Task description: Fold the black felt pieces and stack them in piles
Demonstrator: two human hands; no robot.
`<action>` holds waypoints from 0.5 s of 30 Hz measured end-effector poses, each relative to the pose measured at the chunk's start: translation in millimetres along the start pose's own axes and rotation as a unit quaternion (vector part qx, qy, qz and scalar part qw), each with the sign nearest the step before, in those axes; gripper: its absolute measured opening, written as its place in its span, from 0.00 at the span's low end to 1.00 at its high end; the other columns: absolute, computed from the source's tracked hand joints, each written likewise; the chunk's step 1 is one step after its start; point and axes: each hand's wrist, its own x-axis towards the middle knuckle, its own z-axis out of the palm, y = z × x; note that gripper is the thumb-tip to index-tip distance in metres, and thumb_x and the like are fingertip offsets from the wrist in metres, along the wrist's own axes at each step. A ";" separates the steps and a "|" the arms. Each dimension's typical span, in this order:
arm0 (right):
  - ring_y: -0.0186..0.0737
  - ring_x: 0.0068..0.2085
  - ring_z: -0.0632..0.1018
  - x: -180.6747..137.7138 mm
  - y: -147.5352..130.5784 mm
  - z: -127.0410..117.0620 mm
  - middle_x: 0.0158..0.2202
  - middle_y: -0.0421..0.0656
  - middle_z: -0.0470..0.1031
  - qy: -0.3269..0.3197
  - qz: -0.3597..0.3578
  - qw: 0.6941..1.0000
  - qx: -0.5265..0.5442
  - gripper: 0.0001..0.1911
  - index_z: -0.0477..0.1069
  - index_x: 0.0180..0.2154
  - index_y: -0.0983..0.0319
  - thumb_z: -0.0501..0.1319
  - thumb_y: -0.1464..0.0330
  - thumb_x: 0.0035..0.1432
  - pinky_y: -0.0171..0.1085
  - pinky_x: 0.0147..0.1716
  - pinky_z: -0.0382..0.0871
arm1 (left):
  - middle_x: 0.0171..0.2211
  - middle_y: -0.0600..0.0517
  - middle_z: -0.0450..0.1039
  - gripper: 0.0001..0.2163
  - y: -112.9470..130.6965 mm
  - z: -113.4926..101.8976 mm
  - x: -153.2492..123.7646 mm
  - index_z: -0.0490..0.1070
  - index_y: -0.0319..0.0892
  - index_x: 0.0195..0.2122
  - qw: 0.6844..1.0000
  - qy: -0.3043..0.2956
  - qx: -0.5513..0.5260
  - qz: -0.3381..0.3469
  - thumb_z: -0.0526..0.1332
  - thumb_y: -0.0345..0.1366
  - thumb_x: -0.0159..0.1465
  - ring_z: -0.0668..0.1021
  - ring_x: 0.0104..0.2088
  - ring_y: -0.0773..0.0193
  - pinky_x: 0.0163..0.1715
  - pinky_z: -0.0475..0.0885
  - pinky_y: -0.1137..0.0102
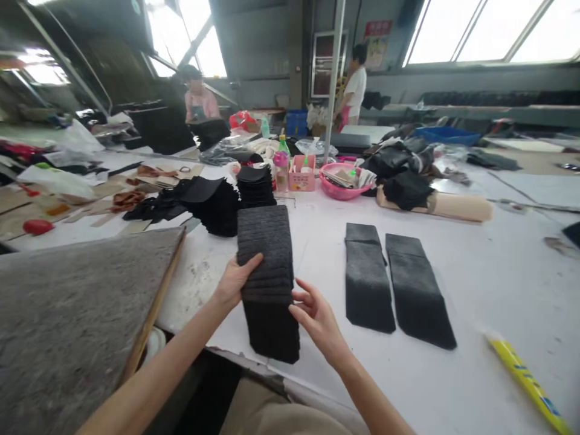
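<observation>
A fanned stack of dark grey and black fabric pieces [267,272] is in front of me, near the table's front edge. My left hand [238,278] grips its left side, thumb on top and the other fingers hidden beneath. At the stack's right edge is my right hand [317,317], its fingers apart and slightly bent, the tips at or touching the edge. To the right, two more overlapped strips of dark fabric, a nearer one [369,284] and a farther one [421,293], lie side by side on the white table [317,241].
Stacks of black pieces [212,202] stand behind the held stack. A pink basket [344,188], a pink box [301,175] and a beige roll [457,206] lie farther back. A yellow tube [528,380] is at right, a grey board [81,320] at left. Two people are in the background.
</observation>
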 end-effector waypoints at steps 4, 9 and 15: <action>0.42 0.38 0.79 8.1 3.2 -59.0 0.34 0.42 0.76 0.155 -0.034 0.987 -0.033 0.33 0.60 0.59 0.62 0.65 0.57 0.57 0.42 0.42 0.73 | 0.42 0.45 0.79 0.24 -48.1 85.5 48.8 0.77 0.41 0.39 0.996 -0.086 -0.024 -0.026 0.78 0.45 0.43 0.81 0.41 0.52 0.44 0.78 0.61; 0.45 0.35 0.78 39.8 6.8 -112.7 0.31 0.43 0.76 0.302 -0.042 0.924 -0.233 0.32 0.58 0.61 0.69 0.58 0.63 0.57 0.43 0.40 0.73 | 0.40 0.43 0.79 0.29 -93.7 141.3 99.5 0.75 0.38 0.40 0.991 -0.115 0.001 -0.066 0.78 0.50 0.41 0.81 0.39 0.51 0.42 0.78 0.60; 0.50 0.52 0.76 66.8 8.4 -118.4 0.51 0.56 0.74 0.327 -0.039 0.854 -0.402 0.32 0.56 0.64 0.70 0.53 0.73 0.58 0.47 0.52 0.69 | 0.36 0.42 0.79 0.30 -109.3 149.2 133.0 0.73 0.35 0.39 0.987 -0.115 0.064 -0.097 0.76 0.54 0.43 0.81 0.36 0.51 0.40 0.78 0.59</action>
